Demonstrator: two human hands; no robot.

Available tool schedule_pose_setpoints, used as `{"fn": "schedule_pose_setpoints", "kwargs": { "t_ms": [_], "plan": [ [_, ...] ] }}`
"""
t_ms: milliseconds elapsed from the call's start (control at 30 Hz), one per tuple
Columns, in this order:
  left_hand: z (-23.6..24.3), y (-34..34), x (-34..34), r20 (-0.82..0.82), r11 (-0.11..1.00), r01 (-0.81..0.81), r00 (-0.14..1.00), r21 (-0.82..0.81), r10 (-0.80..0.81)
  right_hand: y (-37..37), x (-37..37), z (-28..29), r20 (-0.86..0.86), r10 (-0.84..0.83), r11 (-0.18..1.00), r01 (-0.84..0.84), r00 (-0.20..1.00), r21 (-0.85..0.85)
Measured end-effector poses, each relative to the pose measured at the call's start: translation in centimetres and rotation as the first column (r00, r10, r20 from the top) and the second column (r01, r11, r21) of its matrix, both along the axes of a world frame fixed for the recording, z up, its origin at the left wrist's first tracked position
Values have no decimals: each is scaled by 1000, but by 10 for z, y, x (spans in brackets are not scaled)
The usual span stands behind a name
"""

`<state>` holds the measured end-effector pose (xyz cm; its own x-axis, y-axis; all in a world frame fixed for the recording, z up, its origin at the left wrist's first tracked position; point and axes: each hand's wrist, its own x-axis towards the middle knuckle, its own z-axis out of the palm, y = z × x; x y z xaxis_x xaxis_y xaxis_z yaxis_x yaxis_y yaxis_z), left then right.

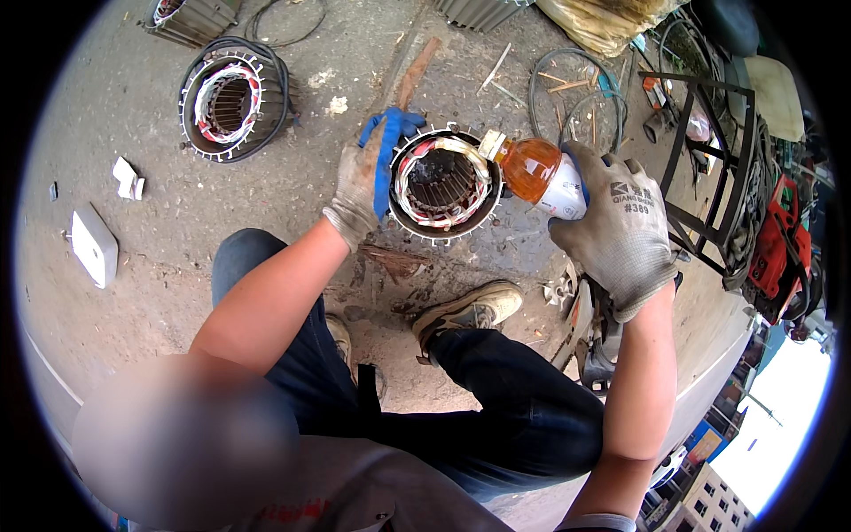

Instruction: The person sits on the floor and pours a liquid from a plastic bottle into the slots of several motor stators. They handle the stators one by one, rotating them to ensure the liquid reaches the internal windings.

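A round motor stator (493,213) stands on the ground in front of me, its open bore facing up. White-wrapped windings with some red ring the dark, slotted inside. My left hand (359,173), in a grey glove with a blue coating, grips the stator's left side at the rim. In my right hand (620,217), gloved alike, is a clear plastic bottle (530,168) with amber liquid and a pale label. The bottle lies tilted, its pale neck pointing left over the stator's right rim. Whether liquid is flowing out cannot be made out.
Another stator (282,106) with black cable around it sits at the upper left. A white box-like piece (94,246) lies at left. Coiled cable (534,93), wood scraps and a black metal frame (722,168) are to the right. My shoe (474,306) is close below the stator.
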<state>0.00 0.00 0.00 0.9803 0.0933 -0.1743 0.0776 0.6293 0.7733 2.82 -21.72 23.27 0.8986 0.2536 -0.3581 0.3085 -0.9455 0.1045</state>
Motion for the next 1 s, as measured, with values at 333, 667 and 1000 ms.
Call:
{"fn": "schedule_pose_setpoints", "kwargs": {
  "t_ms": [333,667,1000],
  "plan": [
    [19,3,-1,-126,994,65,991,93,-53,-11,-9,2,-23,-15,997,13,1000,-75],
    [11,-1,0,-93,999,43,995,28,-40,-7,-12,8,-63,-15,991,6,998,-135],
    [11,-1,0,-95,996,73,992,-45,-77,15,1,1,12,5,999,-4,1000,-49]
  ]
}}
